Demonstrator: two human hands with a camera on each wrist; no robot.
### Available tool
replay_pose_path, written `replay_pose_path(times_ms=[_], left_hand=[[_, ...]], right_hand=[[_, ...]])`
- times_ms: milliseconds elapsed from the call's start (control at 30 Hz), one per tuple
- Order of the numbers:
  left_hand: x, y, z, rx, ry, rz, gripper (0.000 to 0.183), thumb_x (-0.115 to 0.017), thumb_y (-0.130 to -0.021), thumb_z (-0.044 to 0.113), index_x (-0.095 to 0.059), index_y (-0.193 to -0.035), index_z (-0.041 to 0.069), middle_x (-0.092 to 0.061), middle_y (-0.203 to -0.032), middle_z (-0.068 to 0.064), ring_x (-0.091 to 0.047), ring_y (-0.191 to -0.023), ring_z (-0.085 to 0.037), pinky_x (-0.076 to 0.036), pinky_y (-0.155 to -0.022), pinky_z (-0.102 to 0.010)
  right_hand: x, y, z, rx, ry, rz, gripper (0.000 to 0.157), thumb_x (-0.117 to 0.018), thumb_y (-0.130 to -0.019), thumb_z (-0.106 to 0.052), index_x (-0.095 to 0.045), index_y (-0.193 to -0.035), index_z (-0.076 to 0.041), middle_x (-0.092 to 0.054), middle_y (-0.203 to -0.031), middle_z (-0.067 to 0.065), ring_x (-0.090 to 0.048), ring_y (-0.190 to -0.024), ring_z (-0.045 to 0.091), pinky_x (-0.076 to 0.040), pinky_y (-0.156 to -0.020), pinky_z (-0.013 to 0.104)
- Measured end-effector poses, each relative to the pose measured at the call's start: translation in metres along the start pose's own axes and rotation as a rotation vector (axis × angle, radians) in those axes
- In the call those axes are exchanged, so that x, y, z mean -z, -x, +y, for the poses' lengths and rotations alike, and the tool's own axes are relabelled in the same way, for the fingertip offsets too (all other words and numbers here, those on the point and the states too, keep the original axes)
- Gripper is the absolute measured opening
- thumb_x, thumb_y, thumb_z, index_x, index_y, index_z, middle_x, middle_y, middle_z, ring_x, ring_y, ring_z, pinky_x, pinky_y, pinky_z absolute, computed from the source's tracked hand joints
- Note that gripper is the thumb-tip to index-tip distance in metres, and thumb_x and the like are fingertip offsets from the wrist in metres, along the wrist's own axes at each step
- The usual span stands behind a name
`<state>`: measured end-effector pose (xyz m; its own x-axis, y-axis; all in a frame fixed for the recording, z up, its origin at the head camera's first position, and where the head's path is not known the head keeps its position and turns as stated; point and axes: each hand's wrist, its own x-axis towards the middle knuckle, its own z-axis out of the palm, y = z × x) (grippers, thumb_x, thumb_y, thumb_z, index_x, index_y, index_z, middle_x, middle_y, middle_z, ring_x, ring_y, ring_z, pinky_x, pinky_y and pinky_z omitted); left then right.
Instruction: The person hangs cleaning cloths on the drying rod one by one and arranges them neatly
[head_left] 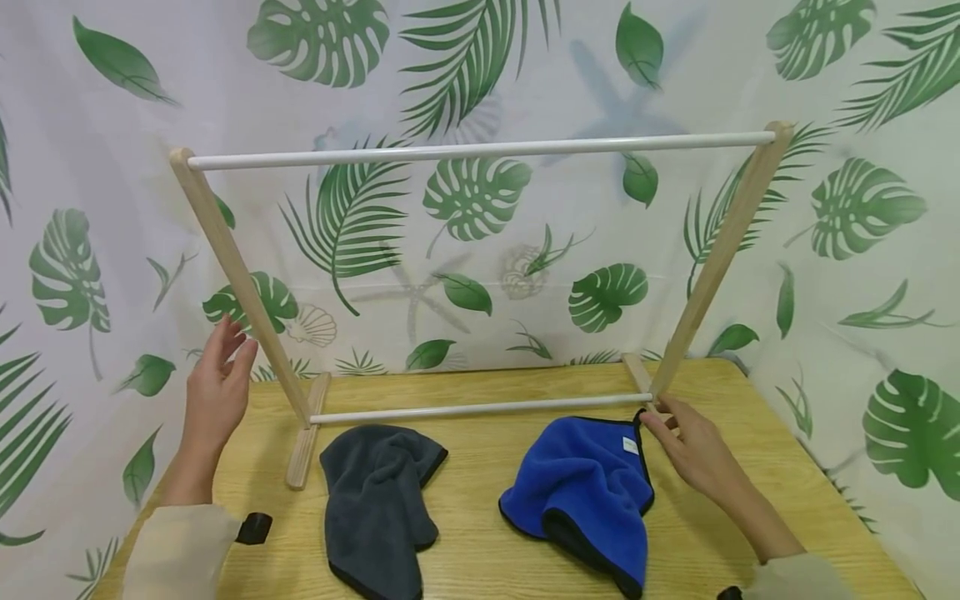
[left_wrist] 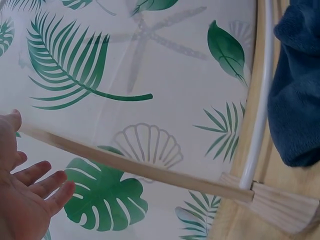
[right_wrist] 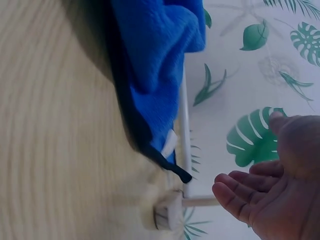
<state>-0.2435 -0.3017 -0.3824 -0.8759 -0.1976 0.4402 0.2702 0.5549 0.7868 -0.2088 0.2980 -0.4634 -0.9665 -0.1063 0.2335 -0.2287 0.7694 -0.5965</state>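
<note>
A wooden rack with a white top bar (head_left: pixel 480 151) and a white lower bar (head_left: pixel 480 408) stands on the table. My left hand (head_left: pixel 217 383) is raised beside the left wooden post (head_left: pixel 243 287), fingers loosely spread and holding nothing. In front of the rack lies a crumpled dark grey towel (head_left: pixel 375 508) with black edging. To its right is a blue towel (head_left: pixel 577 483) with black edging, a white tag (head_left: pixel 630 446) and a black corner loop (right_wrist: pixel 182 175). My right hand (head_left: pixel 693 446) is by that loop at the right post's foot; in the right wrist view its relaxed fingers are apart from the towel.
The wooden table (head_left: pixel 480 567) reaches back to a white hanging backdrop (head_left: pixel 525 225) printed with green leaves. The rack's left foot (head_left: pixel 303 450) points toward me, left of the grey towel. Dark straps (head_left: pixel 255 528) show near the sleeves.
</note>
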Motion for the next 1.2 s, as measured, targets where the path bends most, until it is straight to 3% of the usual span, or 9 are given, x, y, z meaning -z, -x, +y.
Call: replay_pose_path(times_ms=[167,233,400,567,633,767,867,1000,1200], left_hand=[[-0.005,-0.009,0.004,-0.026,0.092,0.026,0.06,-0.048,-0.111,0.029,-0.026,-0.165,0.013,-0.045,-0.157,-0.016,-0.043,-0.144,-0.034,-0.035,-0.116,-0.053],[-0.007,-0.013,0.006,-0.032,0.115,0.033,0.057,-0.048,-0.112,0.029,-0.028,-0.164,0.017,-0.047,-0.156,-0.015,-0.045,-0.143,-0.031,-0.035,-0.117,-0.049],[-0.011,-0.019,0.01,-0.055,0.162,0.043,0.053,-0.048,-0.112,0.028,-0.034,-0.162,0.022,-0.047,-0.157,-0.011,-0.045,-0.144,-0.025,-0.037,-0.116,-0.039],[-0.014,-0.022,0.013,-0.07,0.231,0.06,0.05,-0.049,-0.111,0.023,-0.039,-0.16,0.017,-0.047,-0.157,-0.011,-0.042,-0.145,-0.023,-0.037,-0.116,-0.035],[-0.016,-0.022,0.015,-0.049,0.233,0.07,0.048,-0.048,-0.112,0.024,-0.041,-0.159,0.018,-0.047,-0.157,-0.01,-0.043,-0.145,-0.022,-0.036,-0.116,-0.036],[-0.017,-0.023,0.018,0.003,0.225,0.099,0.046,-0.047,-0.112,0.03,-0.045,-0.157,0.02,-0.051,-0.154,-0.008,-0.046,-0.141,-0.02,-0.037,-0.116,-0.039],[-0.018,-0.025,0.019,0.039,0.229,0.123,0.046,-0.047,-0.111,0.033,-0.049,-0.155,0.019,-0.054,-0.151,-0.011,-0.05,-0.136,-0.021,-0.039,-0.115,-0.04],[-0.02,-0.028,0.02,0.083,0.234,0.147,0.046,-0.047,-0.111,0.036,-0.053,-0.153,0.016,-0.059,-0.143,-0.015,-0.054,-0.13,-0.022,-0.041,-0.112,-0.041],[-0.021,-0.031,0.017,0.096,0.258,0.162,0.045,-0.049,-0.111,0.035,-0.058,-0.148,0.011,-0.064,-0.134,-0.015,-0.057,-0.124,-0.017,-0.044,-0.109,-0.039]], right_hand=[[-0.015,-0.003,0.003,-0.019,0.014,0.028,0.04,-0.057,-0.109,-0.03,-0.058,-0.125,0.006,-0.063,-0.121,0.031,-0.067,-0.101,0.043,-0.057,-0.075,0.053],[-0.02,-0.004,0.004,-0.032,0.01,0.025,0.034,-0.06,-0.107,-0.029,-0.06,-0.116,0.004,-0.066,-0.108,0.026,-0.068,-0.088,0.037,-0.056,-0.066,0.046],[-0.029,-0.009,0.007,-0.075,0.012,-0.016,0.042,-0.062,-0.106,-0.029,-0.059,-0.118,0.012,-0.065,-0.093,0.02,-0.06,-0.068,0.021,-0.047,-0.052,0.033],[-0.034,-0.013,0.012,-0.08,0.045,-0.034,0.046,-0.065,-0.104,-0.024,-0.057,-0.126,0.016,-0.064,-0.11,0.033,-0.069,-0.085,0.038,-0.056,-0.062,0.043],[-0.036,-0.015,0.014,-0.071,0.06,-0.029,0.048,-0.067,-0.103,-0.023,-0.057,-0.127,0.016,-0.063,-0.115,0.036,-0.069,-0.094,0.044,-0.057,-0.068,0.048],[-0.039,-0.017,0.017,-0.058,0.086,-0.019,0.04,-0.071,-0.099,-0.02,-0.06,-0.116,0.014,-0.065,-0.107,0.032,-0.067,-0.091,0.043,-0.056,-0.072,0.052],[-0.04,-0.019,0.019,-0.057,0.105,-0.018,0.038,-0.073,-0.097,-0.02,-0.061,-0.111,0.013,-0.063,-0.093,0.022,-0.061,-0.08,0.034,-0.051,-0.067,0.047],[-0.043,-0.021,0.021,-0.071,0.114,-0.035,0.036,-0.074,-0.096,-0.021,-0.058,-0.102,0.01,-0.048,-0.073,0.008,-0.046,-0.065,0.023,-0.038,-0.058,0.036],[-0.05,-0.024,0.022,-0.08,0.131,-0.077,0.037,-0.079,-0.092,-0.02,-0.052,-0.076,-0.001,-0.037,-0.063,0.0,-0.039,-0.054,0.017,-0.033,-0.052,0.031]])
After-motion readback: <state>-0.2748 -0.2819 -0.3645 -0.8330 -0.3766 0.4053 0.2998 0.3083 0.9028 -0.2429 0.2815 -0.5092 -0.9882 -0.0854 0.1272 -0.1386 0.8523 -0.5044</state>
